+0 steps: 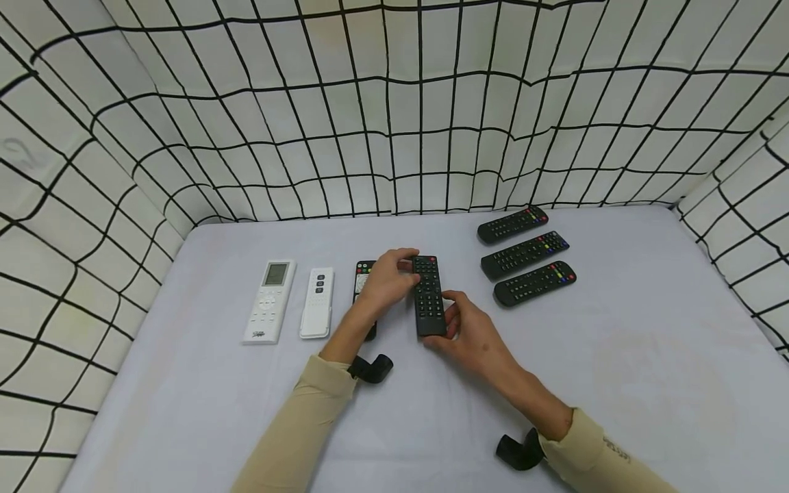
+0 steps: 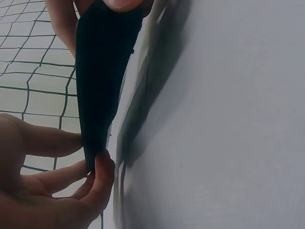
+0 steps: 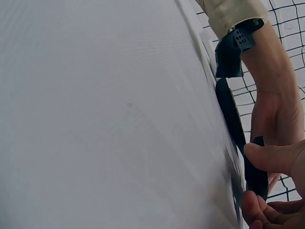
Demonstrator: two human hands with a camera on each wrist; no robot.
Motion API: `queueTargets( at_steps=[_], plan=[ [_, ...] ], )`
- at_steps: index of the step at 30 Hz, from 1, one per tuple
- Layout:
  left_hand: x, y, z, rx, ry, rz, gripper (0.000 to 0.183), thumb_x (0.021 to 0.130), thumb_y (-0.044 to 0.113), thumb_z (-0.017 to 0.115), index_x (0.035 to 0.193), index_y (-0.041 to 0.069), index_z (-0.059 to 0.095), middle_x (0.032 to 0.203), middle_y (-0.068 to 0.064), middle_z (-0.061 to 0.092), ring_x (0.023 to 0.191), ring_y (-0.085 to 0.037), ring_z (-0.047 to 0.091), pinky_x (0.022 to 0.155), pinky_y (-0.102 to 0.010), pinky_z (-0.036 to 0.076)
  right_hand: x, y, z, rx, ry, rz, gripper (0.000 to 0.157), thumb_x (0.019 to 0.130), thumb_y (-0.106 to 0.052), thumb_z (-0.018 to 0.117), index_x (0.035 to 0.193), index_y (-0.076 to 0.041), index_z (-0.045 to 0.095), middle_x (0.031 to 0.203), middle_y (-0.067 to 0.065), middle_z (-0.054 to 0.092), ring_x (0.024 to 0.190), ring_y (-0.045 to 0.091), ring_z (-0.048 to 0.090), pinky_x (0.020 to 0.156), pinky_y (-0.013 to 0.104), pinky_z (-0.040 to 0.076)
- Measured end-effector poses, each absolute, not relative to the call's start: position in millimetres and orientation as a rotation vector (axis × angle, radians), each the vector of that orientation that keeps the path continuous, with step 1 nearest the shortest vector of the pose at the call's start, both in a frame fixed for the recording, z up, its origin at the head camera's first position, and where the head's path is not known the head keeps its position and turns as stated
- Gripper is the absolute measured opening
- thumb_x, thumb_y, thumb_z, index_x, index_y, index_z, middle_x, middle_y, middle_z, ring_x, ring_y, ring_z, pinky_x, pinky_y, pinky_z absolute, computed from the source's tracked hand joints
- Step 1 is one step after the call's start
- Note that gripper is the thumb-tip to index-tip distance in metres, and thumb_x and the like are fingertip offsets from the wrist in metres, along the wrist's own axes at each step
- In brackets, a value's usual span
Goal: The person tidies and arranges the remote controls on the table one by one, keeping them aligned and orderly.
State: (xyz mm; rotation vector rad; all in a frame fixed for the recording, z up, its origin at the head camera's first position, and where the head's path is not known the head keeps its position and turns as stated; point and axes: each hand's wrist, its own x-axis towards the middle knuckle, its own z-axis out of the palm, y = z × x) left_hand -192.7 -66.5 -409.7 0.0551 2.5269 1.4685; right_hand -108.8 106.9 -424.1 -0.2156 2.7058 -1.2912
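Observation:
A black remote control (image 1: 429, 301) with rows of small buttons and a red one at its top stands near the middle, between both hands. My left hand (image 1: 387, 282) grips its upper left side, thumb over the button face. Its lower right end is held by my right hand (image 1: 471, 335), with the thumb at the bottom edge and fingers along the side. In the left wrist view the held remote (image 2: 101, 71) appears side-on, its shadow on the cloth. Another dark remote (image 1: 363, 274) lies partly hidden behind my left hand and wrist.
On the left lie a white remote with a screen (image 1: 268, 302) and a plain white remote (image 1: 317, 301). Three black remotes lie at right: a far one (image 1: 513, 224), a middle one (image 1: 524, 255) and a near one (image 1: 535, 283). Black netting (image 1: 421, 109) surrounds the white-covered table (image 1: 616, 356).

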Motion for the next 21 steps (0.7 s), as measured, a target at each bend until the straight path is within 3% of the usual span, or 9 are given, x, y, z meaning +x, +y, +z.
queueTargets(
  at_steps=[7, 17, 21],
  plan=[
    [-192.2, -67.3, -409.6, 0.074, 2.589, 1.361, 0.055, 0.095, 0.005, 0.064, 0.149, 0.007, 0.055, 0.144, -0.023, 0.059, 0.136, -0.039, 0.056, 0.111, -0.052, 0.048, -107.8, 102.1, -425.7, -0.208, 2.691, -1.274, 0.081, 0.081, -0.012, 0.089, 0.15, -0.001, 0.047, 0.1, 0.007, 0.065, 0.081, 0.013, 0.055, 0.073, 0.024, 0.044],
    [-190.5, -66.1, -406.9, 0.132, 2.674, 1.27, 0.057, 0.092, -0.001, 0.058, 0.149, -0.001, 0.053, 0.139, -0.026, 0.057, 0.122, -0.037, 0.06, 0.1, -0.048, 0.051, -108.2, 93.5, -424.0, -0.209, 2.712, -1.197, 0.081, 0.081, -0.012, 0.09, 0.149, -0.003, 0.047, 0.101, 0.004, 0.065, 0.086, 0.014, 0.056, 0.078, 0.028, 0.047],
    [-190.3, -65.9, -407.0, 0.123, 2.69, 1.24, 0.06, 0.09, -0.003, 0.056, 0.149, -0.002, 0.052, 0.139, -0.027, 0.056, 0.122, -0.037, 0.06, 0.102, -0.047, 0.052, -109.0, 91.4, -425.4, -0.215, 2.72, -1.174, 0.081, 0.081, -0.012, 0.09, 0.149, -0.002, 0.047, 0.101, 0.005, 0.065, 0.087, 0.015, 0.056, 0.078, 0.029, 0.046]
  ],
)
